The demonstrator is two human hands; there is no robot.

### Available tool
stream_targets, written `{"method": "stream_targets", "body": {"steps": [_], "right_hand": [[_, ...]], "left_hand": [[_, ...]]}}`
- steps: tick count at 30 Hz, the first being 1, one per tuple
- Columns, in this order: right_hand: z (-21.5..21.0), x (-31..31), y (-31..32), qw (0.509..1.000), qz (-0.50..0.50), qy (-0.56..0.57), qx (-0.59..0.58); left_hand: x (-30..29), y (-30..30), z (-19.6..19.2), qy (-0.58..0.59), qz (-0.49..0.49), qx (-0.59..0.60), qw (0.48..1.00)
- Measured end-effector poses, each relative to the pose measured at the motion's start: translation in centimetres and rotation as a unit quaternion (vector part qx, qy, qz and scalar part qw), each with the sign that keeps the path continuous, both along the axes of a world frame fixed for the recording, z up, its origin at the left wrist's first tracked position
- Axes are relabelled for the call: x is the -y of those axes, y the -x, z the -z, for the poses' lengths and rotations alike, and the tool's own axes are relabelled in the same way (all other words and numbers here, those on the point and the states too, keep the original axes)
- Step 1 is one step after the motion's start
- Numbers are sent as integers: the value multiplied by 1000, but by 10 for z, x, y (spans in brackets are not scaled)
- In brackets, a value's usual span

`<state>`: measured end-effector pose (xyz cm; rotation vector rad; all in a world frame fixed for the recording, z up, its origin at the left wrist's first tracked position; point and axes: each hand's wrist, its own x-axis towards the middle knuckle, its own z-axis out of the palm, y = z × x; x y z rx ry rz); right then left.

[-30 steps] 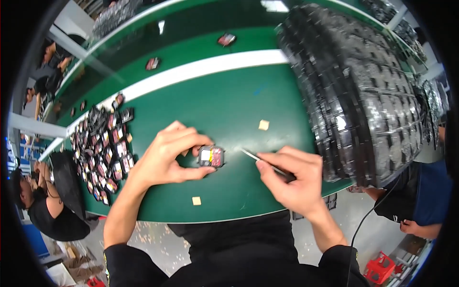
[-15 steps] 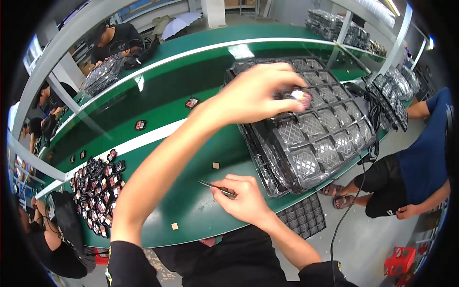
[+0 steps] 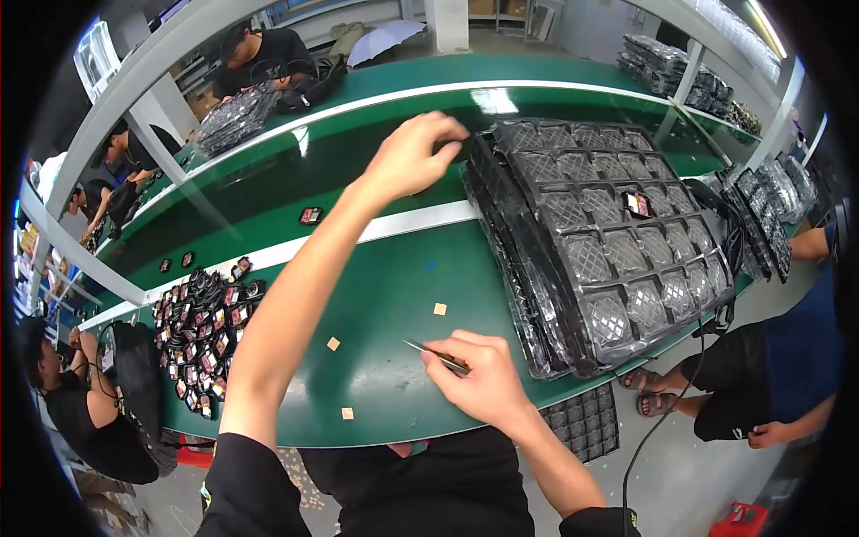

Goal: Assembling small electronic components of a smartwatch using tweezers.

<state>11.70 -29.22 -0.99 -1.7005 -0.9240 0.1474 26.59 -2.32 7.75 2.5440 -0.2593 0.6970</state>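
Withdrawn toward 10 o'clock, the left hand (image 3: pixel 410 157) now hangs loosely curled and empty, its small component (image 3: pixel 638 204) left in the tray (image 3: pixel 537 295); the right hand (image 3: pixel 479 376) pinches tweezers (image 3: pixel 436 354).

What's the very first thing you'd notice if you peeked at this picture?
The big stack of black plastic trays with diamond-patterned pockets on the right of the green table. Next, the left hand stretched out beside it, and the right hand holding thin metal tweezers near the front.
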Motion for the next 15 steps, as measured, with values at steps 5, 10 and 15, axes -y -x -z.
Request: {"method": "stream_targets", "body": {"steps": [5, 10, 15], "right_hand": [[-2, -2, 1, 1000, 5, -3, 10], [-5, -6, 3, 1000, 2, 9, 7], [-2, -7, 2, 1000, 18, 7, 12]], "left_hand": [[-40, 18, 58, -102, -83, -138, 982], [-61, 23, 82, -56, -26, -110, 992], [-105, 69, 78, -102, -68, -106, 987]]}}
